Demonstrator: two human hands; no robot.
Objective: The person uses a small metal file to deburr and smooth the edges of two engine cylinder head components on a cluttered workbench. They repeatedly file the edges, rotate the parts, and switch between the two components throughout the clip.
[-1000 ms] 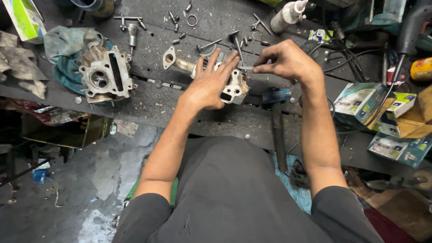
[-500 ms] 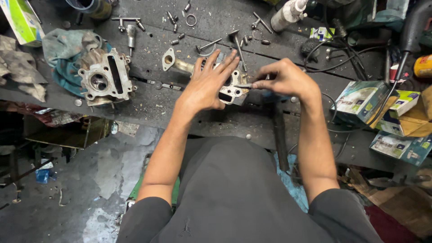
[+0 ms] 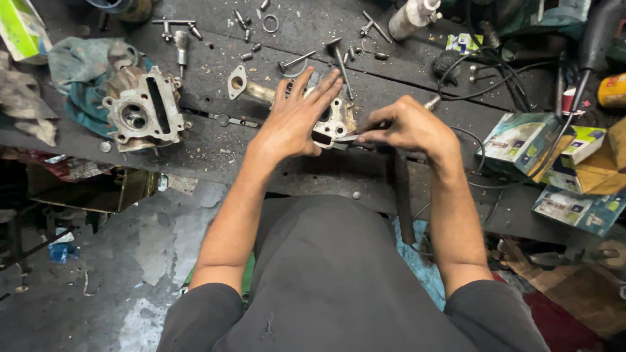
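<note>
Dark, grimy steel workbench (image 3: 195, 146) carries a grey cast-aluminium cylinder block (image 3: 140, 114) at left. Near its front edge sits the small silvery cast-metal engine head (image 3: 336, 124), probably heavy, rigid and oily, best held by its flat sides. The left hand (image 3: 293, 120) lies spread flat over it; the right hand (image 3: 407, 127) pinches a thin metal tool (image 3: 345, 138) against its edge.

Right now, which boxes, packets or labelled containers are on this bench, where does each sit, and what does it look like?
Teal and white carton: right of the right hand, lying tilted.
Small yellow-green and white box: beside that carton, on brown cardboard.
Flat teal printed packet: right front edge.
Green and white package: top left corner.
White spray bottle: top centre, lying down.
Small printed packet: right of the bottle.
</note>
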